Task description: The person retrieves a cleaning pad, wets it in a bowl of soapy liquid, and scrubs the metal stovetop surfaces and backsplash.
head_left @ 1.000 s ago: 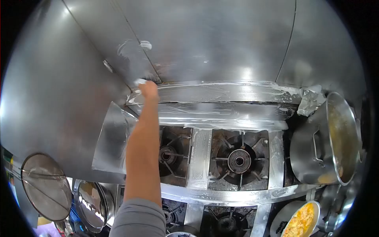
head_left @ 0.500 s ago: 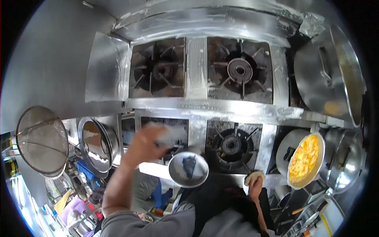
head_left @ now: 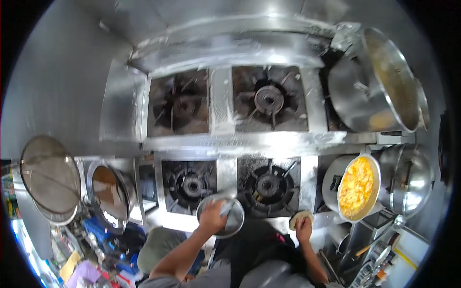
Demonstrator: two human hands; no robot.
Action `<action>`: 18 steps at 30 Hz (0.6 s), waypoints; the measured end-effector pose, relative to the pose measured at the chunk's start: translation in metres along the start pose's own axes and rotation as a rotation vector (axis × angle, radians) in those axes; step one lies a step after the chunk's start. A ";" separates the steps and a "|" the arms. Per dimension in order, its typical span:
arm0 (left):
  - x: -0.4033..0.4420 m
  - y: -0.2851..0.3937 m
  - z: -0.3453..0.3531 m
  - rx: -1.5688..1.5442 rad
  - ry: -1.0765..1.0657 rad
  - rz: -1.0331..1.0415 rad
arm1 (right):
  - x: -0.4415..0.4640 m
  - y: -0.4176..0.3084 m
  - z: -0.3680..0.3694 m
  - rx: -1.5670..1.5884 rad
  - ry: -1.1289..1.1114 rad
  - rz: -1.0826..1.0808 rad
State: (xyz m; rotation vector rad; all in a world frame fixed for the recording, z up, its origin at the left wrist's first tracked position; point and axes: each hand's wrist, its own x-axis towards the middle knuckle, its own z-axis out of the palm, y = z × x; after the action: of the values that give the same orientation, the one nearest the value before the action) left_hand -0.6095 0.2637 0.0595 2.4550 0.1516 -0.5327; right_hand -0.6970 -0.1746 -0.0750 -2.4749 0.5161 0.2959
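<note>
My left hand (head_left: 212, 218) reaches into a metal bowl (head_left: 238, 229) at the front edge of the stove. Its fingers are closed around a light grey, blurred thing (head_left: 227, 207), perhaps a cloth or scourer; I cannot tell which. The bowl's contents are partly hidden by the hand. To the right, my right hand (head_left: 303, 229) presses a folded cream cloth (head_left: 298, 219) against the stove's front edge, with its fingers over it. The front burners (head_left: 269, 185) lie just beyond both hands.
At right stands a pan of orange-yellow food (head_left: 357, 186), with a big stockpot (head_left: 353, 93) behind it and a metal wok (head_left: 413, 180) beside it. A mesh strainer (head_left: 50, 175) and a deep pot (head_left: 129, 192) are at left. Back burners (head_left: 269, 100) show whitish residue on the surrounding steel.
My left hand has come down from above the front left burner into the bowl, carrying the light grey thing. My right hand stays on the cloth. The camera view has shifted.
</note>
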 end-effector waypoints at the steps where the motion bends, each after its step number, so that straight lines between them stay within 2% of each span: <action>1: 0.003 -0.007 -0.016 -0.097 -0.039 0.007 | -0.001 0.000 0.000 -0.051 0.018 -0.024; 2: 0.000 0.002 -0.037 -0.193 0.034 -0.074 | -0.001 0.001 0.002 -0.005 0.016 0.000; 4: 0.004 -0.004 -0.075 -0.497 -0.022 -0.290 | -0.002 -0.002 0.003 -0.002 0.048 0.015; 5: 0.011 -0.023 -0.083 -0.925 -0.090 -0.486 | -0.003 -0.003 0.003 0.022 0.065 0.016; 7: 0.050 -0.008 -0.115 -1.673 -0.126 -0.357 | -0.003 -0.007 0.003 0.024 0.106 0.014; 10: 0.147 0.055 -0.193 -1.630 0.048 -0.094 | -0.003 -0.005 0.005 0.019 0.101 0.010; 11: 0.194 0.054 -0.215 -1.456 0.121 0.161 | -0.005 -0.003 0.005 0.043 0.103 0.007; 12: 0.242 0.066 -0.246 -1.362 0.253 0.157 | -0.004 -0.010 -0.001 0.048 0.063 0.043; 13: 0.279 0.110 -0.279 -1.056 0.454 0.297 | -0.006 -0.012 -0.002 0.056 0.075 0.039; 14: 0.331 0.133 -0.309 -0.899 0.634 0.446 | -0.008 -0.011 -0.001 -0.007 0.095 -0.085; 15: 0.370 0.161 -0.338 -0.548 0.893 0.514 | -0.006 -0.012 -0.003 -0.073 0.118 -0.206; 16: 0.413 0.182 -0.367 -0.280 1.113 0.614 | -0.004 -0.018 -0.009 -0.070 0.137 -0.204; 17: 0.451 0.203 -0.387 -0.157 1.305 0.720 | -0.004 -0.026 -0.015 -0.033 0.120 -0.171; 18: 0.478 0.230 -0.401 -0.104 1.395 0.762 | -0.002 -0.034 -0.018 0.005 0.107 -0.137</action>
State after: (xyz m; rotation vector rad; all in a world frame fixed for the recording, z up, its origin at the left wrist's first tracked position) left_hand 0.0153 0.3082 0.2829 2.0804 -0.2018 1.4613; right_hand -0.6830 -0.1591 -0.0424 -2.5161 0.3876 0.1079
